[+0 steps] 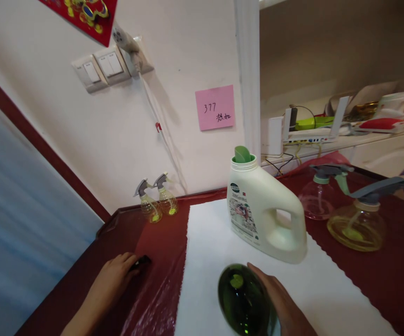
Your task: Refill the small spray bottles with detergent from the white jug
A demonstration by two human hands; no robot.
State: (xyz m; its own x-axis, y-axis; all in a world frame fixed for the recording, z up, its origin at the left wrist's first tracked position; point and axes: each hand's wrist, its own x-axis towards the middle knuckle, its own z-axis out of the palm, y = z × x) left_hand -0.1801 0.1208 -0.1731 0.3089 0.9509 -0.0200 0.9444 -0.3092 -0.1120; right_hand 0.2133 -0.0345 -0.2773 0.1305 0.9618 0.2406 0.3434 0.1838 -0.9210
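My right hand [282, 298] is wrapped round the side of a rounded, dark green see-through bottle [246, 303] at the bottom of the view. A light green patch shows on the bottle, and its lower part is cut off by the frame. At the left, my left hand [116, 270] is low over the dark red tabletop, its fingers closed on a small black object [141, 262] whose kind I cannot make out. Beyond the green bottle, a pale green detergent jug [258, 210] stands upright on a white sheet [209, 242], its threaded neck uncapped with a green spout inside.
Two small clear spray bottles [159, 205] stand by the wall at the back left. On the right are a pink spray bottle [317, 198] and a yellow one [358, 228]. A white cable [156, 114] runs down the wall. A router [309, 135] sits on the shelf behind.
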